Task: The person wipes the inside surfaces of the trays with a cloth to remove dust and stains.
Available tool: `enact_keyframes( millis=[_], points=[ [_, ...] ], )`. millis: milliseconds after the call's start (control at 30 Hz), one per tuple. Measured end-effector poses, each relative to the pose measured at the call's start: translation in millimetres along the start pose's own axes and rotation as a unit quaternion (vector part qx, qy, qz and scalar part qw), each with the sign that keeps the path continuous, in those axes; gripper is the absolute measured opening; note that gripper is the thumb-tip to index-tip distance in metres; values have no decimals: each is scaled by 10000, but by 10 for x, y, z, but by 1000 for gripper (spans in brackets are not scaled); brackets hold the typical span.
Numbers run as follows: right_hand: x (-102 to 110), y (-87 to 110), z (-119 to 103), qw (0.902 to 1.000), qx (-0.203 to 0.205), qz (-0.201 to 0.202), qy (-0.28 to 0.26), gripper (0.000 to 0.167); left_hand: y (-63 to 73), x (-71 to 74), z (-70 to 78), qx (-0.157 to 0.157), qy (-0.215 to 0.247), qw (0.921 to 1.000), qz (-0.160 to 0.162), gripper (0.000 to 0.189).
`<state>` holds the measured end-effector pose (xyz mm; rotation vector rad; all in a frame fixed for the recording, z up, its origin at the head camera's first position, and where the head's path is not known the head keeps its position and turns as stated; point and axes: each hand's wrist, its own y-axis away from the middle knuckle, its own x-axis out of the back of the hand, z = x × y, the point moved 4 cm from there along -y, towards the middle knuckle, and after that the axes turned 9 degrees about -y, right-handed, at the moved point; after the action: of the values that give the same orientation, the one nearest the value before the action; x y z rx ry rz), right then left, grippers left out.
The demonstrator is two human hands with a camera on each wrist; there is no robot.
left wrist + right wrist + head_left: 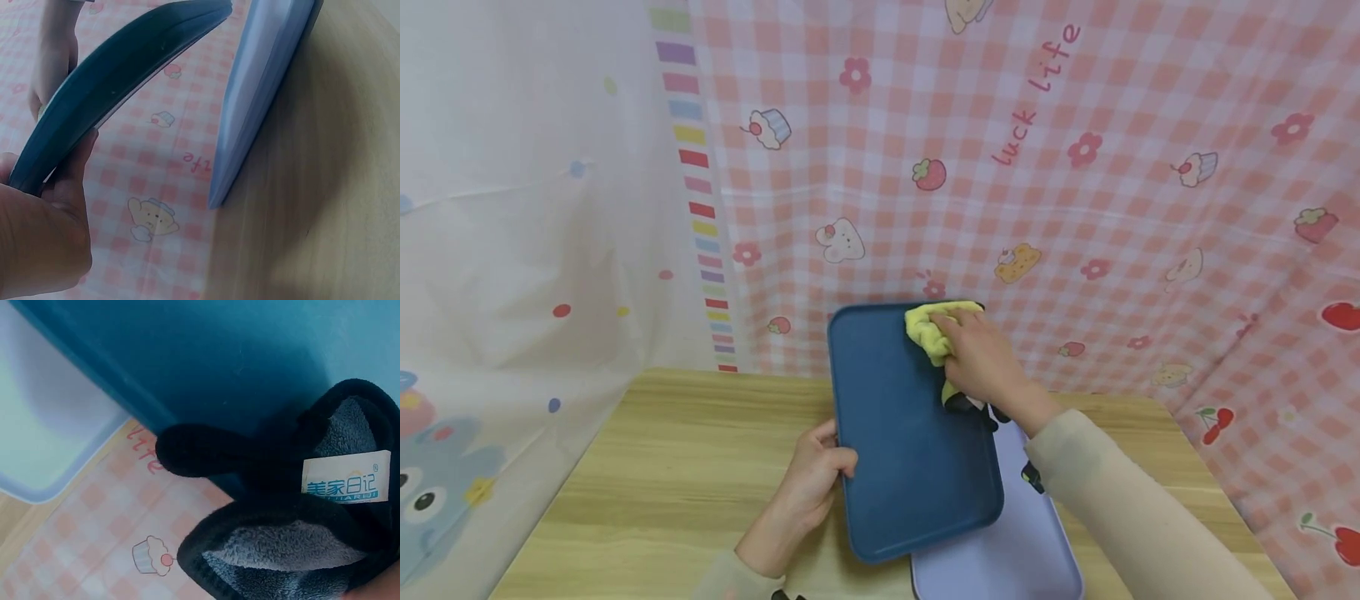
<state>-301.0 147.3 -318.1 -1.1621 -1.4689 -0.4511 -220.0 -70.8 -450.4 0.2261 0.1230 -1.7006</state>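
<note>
A dark blue rectangular tray (910, 450) is held up off the table, tilted, in the head view. My left hand (812, 475) grips its left edge, thumb over the rim; the left wrist view shows the fingers behind the tray (119, 75). At the tray's upper right corner my right hand (981, 354) holds a yellow-green cleaning cloth (928, 332) bunched against the surface. The cloth's grey side with black edging (281, 550) and a white label (347, 477) hangs loose in the right wrist view. The right fingertips are partly hidden in the cloth.
A lavender tray (1015, 542) lies on the wooden table (700, 475), partly beneath the blue tray. Behind the table hangs a pink checked cloth (880, 200) with printed cartoons. A white printed sheet (535, 250) hangs at the left.
</note>
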Motion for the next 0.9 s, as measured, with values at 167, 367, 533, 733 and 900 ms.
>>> enact_keyframes(
  millis=[167,367,533,733,900],
  points=[
    [2,32,39,10000,19,-47,-39,62,-1,-8,-2,19,11,10000,25,62],
    [-26,108,68,9999,41,-131,58,62,9,-16,13,-4,33,10000,56,67],
    [-60,198,69,9996,62,-262,95,60,13,-9,16,6,-2,10000,90,66],
    [-99,292,66,9993,71,-353,111,59,7,0,-1,74,10,9998,173,66],
    [-109,378,58,9990,242,-357,79,59,-3,2,-6,81,23,9998,169,66]
  ],
)
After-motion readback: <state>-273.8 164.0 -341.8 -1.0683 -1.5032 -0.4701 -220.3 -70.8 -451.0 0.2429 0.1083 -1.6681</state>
